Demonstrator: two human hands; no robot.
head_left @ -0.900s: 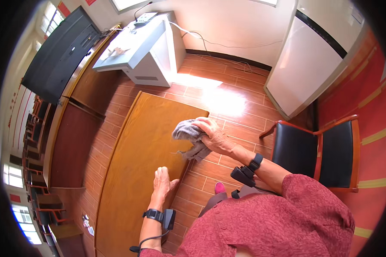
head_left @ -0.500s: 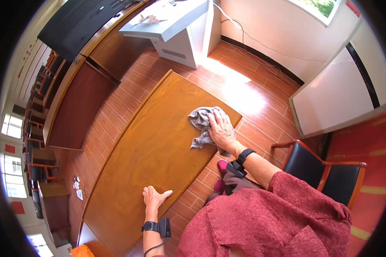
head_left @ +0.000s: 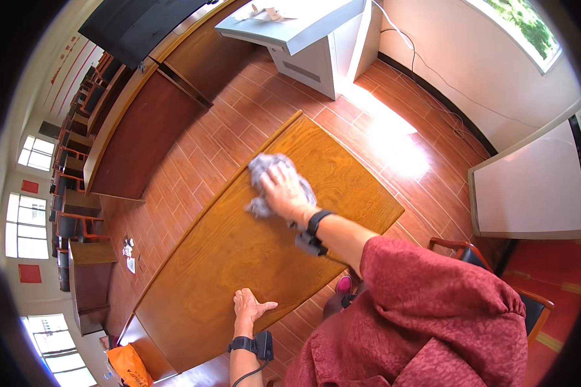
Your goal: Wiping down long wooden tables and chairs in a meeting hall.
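A crumpled grey rag (head_left: 262, 166) lies against the brown wooden table (head_left: 203, 271) near its far long edge. My right hand (head_left: 285, 192) presses down on the rag from above, slightly blurred, with the fingers over its folds. Part of the rag is hidden beneath the palm. Closer to me, my left hand (head_left: 250, 305) rests on the tabletop near its front edge, holding nothing, its thumb and fingers apart. Both wrists wear black straps with small devices attached.
A black chair (head_left: 474, 257) stands right of me, beside a white board (head_left: 529, 187). Past the table is a pale grey lectern (head_left: 310, 64) on the tiled floor (head_left: 174, 174). An orange bag (head_left: 128, 366) sits at the table's left end, and desks line the far left.
My right hand has slid the rag leftward, from the table's near right side to its far edge. The left hand keeps its place on the tabletop. The whole view has shifted.
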